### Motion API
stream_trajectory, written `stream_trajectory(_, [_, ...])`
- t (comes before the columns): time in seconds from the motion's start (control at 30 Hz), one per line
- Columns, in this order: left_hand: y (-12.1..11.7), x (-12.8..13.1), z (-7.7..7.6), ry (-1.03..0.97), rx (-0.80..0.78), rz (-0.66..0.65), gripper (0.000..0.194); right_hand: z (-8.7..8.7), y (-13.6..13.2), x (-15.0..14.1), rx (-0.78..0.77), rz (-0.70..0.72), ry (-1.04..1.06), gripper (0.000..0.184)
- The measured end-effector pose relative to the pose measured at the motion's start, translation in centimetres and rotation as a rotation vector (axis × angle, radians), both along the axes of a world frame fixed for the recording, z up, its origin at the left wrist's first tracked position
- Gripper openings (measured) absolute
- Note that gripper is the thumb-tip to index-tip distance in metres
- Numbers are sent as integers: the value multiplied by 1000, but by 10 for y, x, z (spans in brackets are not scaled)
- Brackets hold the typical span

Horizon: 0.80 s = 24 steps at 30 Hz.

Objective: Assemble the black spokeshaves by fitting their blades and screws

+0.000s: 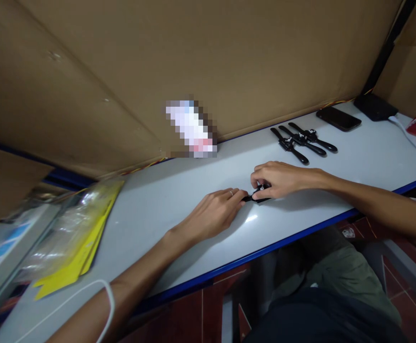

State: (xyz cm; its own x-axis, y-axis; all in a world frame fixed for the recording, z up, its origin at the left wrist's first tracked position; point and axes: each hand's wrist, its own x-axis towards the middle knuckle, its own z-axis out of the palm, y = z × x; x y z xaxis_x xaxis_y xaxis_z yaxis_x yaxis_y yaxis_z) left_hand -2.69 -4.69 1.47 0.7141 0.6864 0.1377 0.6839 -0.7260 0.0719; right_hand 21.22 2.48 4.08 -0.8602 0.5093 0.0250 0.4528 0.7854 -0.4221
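A black spokeshave [252,197] lies low over the white table [179,190], held between my two hands. My left hand [215,210], with a ring on one finger, is closed on its left handle. At its middle, the fingers and thumb of my right hand [281,180] pinch around the metal fittings. Much of the tool is hidden under my fingers. Beyond my right hand, three more black spokeshaves [301,139] lie side by side.
A dark phone [339,118] and a black box [375,107] with a white cable sit at the back right. Clear plastic bags and yellow sheets [82,255] cover the left end. A cardboard wall [265,62] runs behind; a blurred-out object [193,126] leans there.
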Motion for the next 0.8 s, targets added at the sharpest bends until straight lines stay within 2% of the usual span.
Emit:
stream_trajectory(0.2, [0,1,1,39,3,7,29,-5,5,-1,-24,18,47,27])
stream_trajectory(0.33, [-1,1,2,56,-1,5,29,-1,5,-1,-102,12,75,24])
stream_trajectory(0.5, [-1,0,1,42,-4,5,28,0,3,-2,-208,-79,137,23])
stream_trajectory(0.67, [0,1,0,55,9,6,31,2,8,4,-150,-88,149,23])
stream_trajectory(0.8, [-1,3,3,115,-11,35,31,12,12,16,-62,-13,-14,31])
